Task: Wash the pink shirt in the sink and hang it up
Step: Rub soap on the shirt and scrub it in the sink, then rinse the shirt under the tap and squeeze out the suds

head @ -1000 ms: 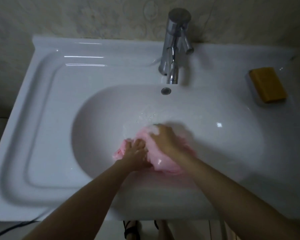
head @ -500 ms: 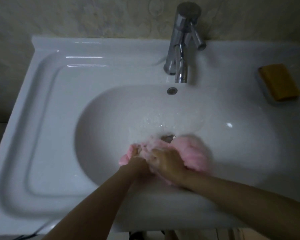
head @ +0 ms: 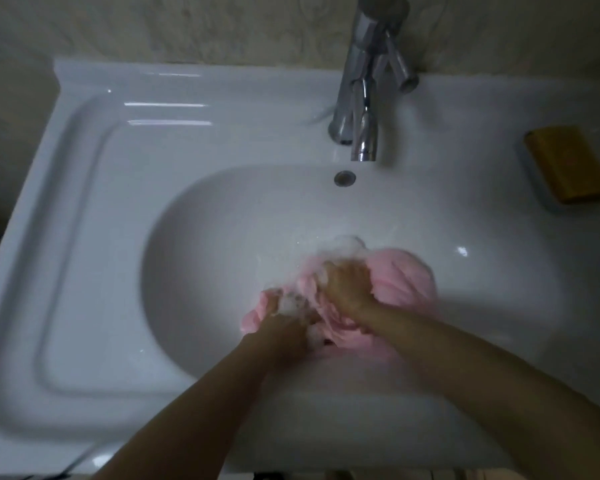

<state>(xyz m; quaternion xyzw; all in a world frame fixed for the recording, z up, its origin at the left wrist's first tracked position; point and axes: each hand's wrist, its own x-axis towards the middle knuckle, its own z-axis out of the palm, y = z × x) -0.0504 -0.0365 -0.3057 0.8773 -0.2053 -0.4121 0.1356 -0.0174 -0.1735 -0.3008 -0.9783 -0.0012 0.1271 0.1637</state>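
- Looking down from the head camera, the pink shirt (head: 407, 278) lies bunched in the bowl of the sink (head: 201, 258), close to its front wall and below the tap (head: 364, 98).
- Both hands are clamped on the cloth. The left hand (head: 284, 317) grips a fold at the bundle's near-left edge, and the right hand (head: 347, 285) has its fingers curled into the middle. Suds (head: 347, 244) cling to both.
- The shirt looks soft, limp and heavy with water, and soapy enough to slip. It would likely sag and drip if lifted.
- Gathered handfuls suit the scrubbing. For hanging, the shoulders or collar would serve, though neither can be made out in the wad.
- A yellow-brown bar of soap (head: 565, 164) sits on the right ledge, well apart.
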